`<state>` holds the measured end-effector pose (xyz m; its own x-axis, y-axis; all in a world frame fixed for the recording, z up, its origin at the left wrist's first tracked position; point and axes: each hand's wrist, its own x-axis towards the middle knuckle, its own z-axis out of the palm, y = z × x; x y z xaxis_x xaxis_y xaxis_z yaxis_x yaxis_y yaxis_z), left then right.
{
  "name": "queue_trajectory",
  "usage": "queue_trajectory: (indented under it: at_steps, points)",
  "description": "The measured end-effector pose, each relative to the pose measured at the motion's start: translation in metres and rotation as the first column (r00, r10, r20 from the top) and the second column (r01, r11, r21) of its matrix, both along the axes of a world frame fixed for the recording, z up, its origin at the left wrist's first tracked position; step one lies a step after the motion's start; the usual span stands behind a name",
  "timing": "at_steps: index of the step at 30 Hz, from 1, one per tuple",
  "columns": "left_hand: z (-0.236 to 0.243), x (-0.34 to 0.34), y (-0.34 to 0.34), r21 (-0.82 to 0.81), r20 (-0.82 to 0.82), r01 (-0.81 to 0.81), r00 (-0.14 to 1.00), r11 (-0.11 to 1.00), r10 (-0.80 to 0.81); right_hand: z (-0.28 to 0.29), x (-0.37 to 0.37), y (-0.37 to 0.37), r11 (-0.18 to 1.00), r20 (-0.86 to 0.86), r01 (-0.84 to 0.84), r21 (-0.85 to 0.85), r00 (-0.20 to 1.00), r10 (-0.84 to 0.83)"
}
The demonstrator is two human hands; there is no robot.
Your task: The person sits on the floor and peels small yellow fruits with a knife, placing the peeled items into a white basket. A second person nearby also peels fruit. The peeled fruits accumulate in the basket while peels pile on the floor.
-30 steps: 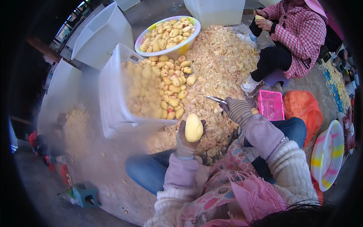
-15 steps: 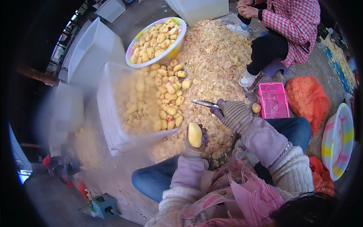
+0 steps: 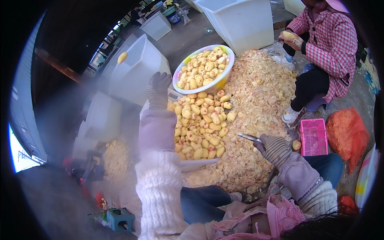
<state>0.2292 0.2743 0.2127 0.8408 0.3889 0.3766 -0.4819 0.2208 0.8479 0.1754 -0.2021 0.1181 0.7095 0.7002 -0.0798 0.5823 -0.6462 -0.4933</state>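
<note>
Potato (image 3: 122, 57) hangs midair, well left of the left hand's (image 3: 157, 90) fingers (image 3: 164, 79).

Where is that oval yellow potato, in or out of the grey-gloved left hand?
Out. The potato shows apart from the left hand, with part of a white plastic bin visible between them.

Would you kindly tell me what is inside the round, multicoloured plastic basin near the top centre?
The basin holds heaped oval, pale-yellow potatoes, some with darker spots. Their top layer hides the basin's bottom and whatever lies beneath.
</note>
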Motion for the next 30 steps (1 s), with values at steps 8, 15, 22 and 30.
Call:
queue_trajectory:
  at_steps: [8,15,22,30]
  points:
    - [-0.377,-0.123,-0.206,0.216,-0.974,0.289,0.126,0.933,0.186,-0.04,0.001,0.002,0.998,0.024,-0.025,-0.066,0.999,0.027]
    - [-0.44,-0.135,-0.145,0.687,-0.63,-0.138,0.374,0.713,0.68,-0.083,0.007,0.007,0.994,0.069,-0.048,-0.098,0.996,0.055]
    - [-0.377,-0.071,-0.047,0.877,-0.473,-0.218,-0.234,0.428,0.849,-0.093,0.013,0.012,0.984,-0.035,-0.086,-0.154,0.996,0.081]
    - [-0.423,-0.036,0.029,0.325,-0.871,-0.516,0.163,0.793,0.463,-0.111,0.02,0.011,0.992,-0.118,-0.083,-0.09,0.99,0.072]
